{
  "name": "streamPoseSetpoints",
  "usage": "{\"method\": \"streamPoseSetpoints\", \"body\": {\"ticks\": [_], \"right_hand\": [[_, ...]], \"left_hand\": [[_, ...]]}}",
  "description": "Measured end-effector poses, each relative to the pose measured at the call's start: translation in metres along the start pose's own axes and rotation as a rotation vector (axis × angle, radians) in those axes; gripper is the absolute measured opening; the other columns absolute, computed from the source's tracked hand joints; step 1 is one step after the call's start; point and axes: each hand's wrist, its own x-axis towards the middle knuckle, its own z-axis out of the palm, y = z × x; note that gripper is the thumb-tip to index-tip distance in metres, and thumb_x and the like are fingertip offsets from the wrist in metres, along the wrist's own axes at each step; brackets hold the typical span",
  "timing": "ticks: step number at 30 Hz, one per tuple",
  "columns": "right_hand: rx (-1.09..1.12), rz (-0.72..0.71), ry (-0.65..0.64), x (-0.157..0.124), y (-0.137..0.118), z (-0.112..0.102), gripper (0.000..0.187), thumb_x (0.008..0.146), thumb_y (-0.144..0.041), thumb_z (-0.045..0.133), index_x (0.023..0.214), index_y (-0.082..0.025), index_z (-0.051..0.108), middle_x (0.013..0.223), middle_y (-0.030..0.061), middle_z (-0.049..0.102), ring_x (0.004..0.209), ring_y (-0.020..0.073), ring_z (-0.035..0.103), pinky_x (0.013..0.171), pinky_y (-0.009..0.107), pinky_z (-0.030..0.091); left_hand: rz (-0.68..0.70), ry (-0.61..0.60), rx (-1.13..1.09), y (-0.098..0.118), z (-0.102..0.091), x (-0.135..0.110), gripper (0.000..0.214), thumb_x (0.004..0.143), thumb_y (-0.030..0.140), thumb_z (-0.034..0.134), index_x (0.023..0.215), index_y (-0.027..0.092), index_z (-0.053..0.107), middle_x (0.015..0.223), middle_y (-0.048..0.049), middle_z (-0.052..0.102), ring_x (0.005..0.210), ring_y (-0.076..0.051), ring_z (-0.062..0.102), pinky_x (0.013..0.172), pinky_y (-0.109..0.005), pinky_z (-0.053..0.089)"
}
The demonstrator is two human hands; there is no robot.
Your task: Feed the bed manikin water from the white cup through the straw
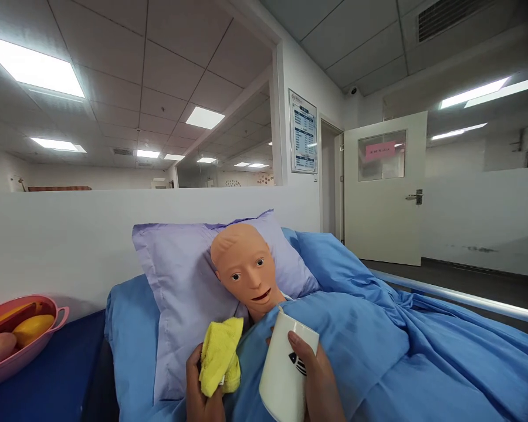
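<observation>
A bald training manikin (246, 264) lies with its head on a lilac pillow (180, 281), mouth slightly parted, a blue blanket (356, 340) drawn up to its neck. My left hand (205, 390) grips a folded yellow cloth (220, 354) below the manikin's chin, at the pillow's lower edge. Wrapped round a white mug (281, 369) is my right hand (319, 378), its thumb lying across the mug's side near a dark printed mark. The mug leans, its rim toward the manikin's neck without touching the mouth. What the mug contains is hidden.
A pink basket (39, 351) with what looks like fruit stands at the left on a dark blue surface (66, 375). Behind the bed runs a low white partition (70, 240). A metal bed rail (466, 298) borders the right side, with an opened door (382, 223) beyond.
</observation>
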Motion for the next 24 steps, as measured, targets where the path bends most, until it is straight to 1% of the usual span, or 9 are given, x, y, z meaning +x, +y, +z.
{"method": "streamPoseSetpoints", "body": {"ticks": [6,11,14,18,21,24], "right_hand": [[-0.001,-0.013,-0.002,-0.0013,0.0002,0.0011,0.062,0.062,-0.065,0.079,0.1,-0.019,0.061,0.073,0.0035,0.072,0.067,0.0256,0.068,0.058,0.036,0.056],[0.003,-0.031,0.035,-0.0038,-0.0003,0.0027,0.058,0.063,-0.062,0.08,0.098,-0.019,0.064,0.073,0.0033,0.073,0.068,0.0258,0.069,0.059,0.036,0.056],[0.0,-0.041,0.042,-0.0048,-0.0005,0.0035,0.055,0.063,-0.06,0.08,0.097,-0.02,0.064,0.073,0.0029,0.073,0.069,0.0263,0.069,0.059,0.035,0.056],[-0.002,-0.041,0.053,-0.0056,0.0,0.004,0.054,0.064,-0.059,0.08,0.097,-0.019,0.065,0.07,0.0018,0.071,0.065,0.0258,0.068,0.056,0.035,0.056],[-0.009,-0.039,0.059,-0.006,0.0,0.004,0.054,0.065,-0.06,0.079,0.096,-0.019,0.065,0.067,0.001,0.07,0.061,0.0242,0.067,0.053,0.034,0.054],[-0.012,-0.031,0.065,-0.0059,-0.0003,0.0038,0.055,0.064,-0.061,0.079,0.096,-0.018,0.065,0.065,0.0008,0.069,0.059,0.0236,0.066,0.052,0.033,0.053]], "left_hand": [[0.014,-0.008,0.028,-0.003,-0.0005,-0.0003,0.047,0.077,0.028,0.051,0.123,0.018,0.054,0.125,-0.0089,0.064,0.116,-0.023,0.06,0.096,-0.03,0.049],[0.002,-0.005,-0.005,-0.002,0.0006,-0.0012,0.047,0.078,0.028,0.05,0.124,0.019,0.053,0.124,-0.0099,0.064,0.115,-0.024,0.06,0.096,-0.033,0.05],[0.023,-0.007,-0.007,-0.0012,-0.0003,-0.0011,0.048,0.075,0.027,0.054,0.122,0.019,0.055,0.122,-0.0096,0.065,0.115,-0.025,0.06,0.098,-0.035,0.05],[0.031,-0.018,-0.004,0.0,-0.0024,-0.0007,0.051,0.072,0.027,0.058,0.122,0.018,0.056,0.12,-0.0095,0.066,0.114,-0.025,0.061,0.098,-0.034,0.051],[0.03,-0.029,-0.01,0.001,-0.003,-0.0015,0.052,0.073,0.028,0.058,0.123,0.018,0.056,0.121,-0.0099,0.066,0.114,-0.025,0.061,0.099,-0.035,0.051],[-0.004,-0.034,0.015,0.0016,-0.0028,-0.003,0.053,0.075,0.03,0.058,0.126,0.019,0.055,0.123,-0.0095,0.065,0.114,-0.025,0.06,0.099,-0.037,0.05]]}}
